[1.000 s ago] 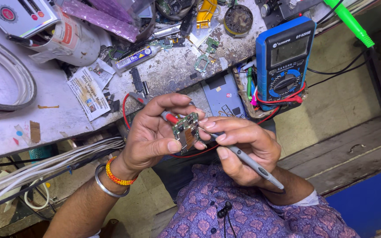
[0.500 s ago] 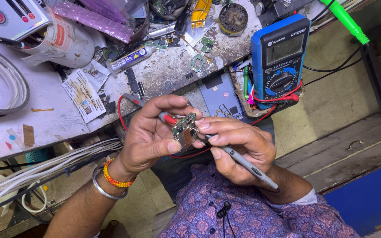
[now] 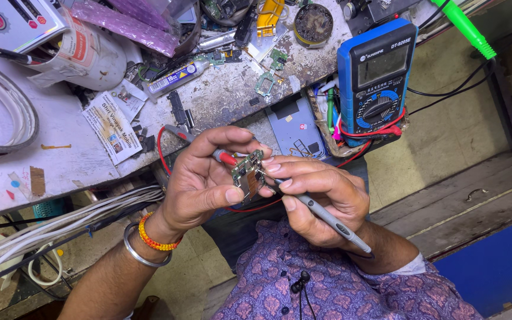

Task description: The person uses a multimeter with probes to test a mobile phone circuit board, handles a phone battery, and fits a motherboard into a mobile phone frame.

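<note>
Both hands work at frame centre: left hand (image 3: 202, 178) should pinch the small circuit board (image 3: 248, 176) and red probe (image 3: 225, 157) steady while right hand (image 3: 318, 198), gripping the grey probe (image 3: 321, 212), touches lightly.

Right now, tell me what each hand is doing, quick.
Left hand: closed on the small circuit board, with the red probe pinched under its fingers.
Right hand: closed on the grey probe, tip at the board.

I see a green circuit board (image 3: 248, 173), a red probe (image 3: 227, 157) and a grey probe (image 3: 327, 216). The multimeter (image 3: 377, 74) is blue with a grey screen. My shirt (image 3: 339, 290) is purple with a floral print; the counter (image 3: 60, 127) is stained white.
</note>
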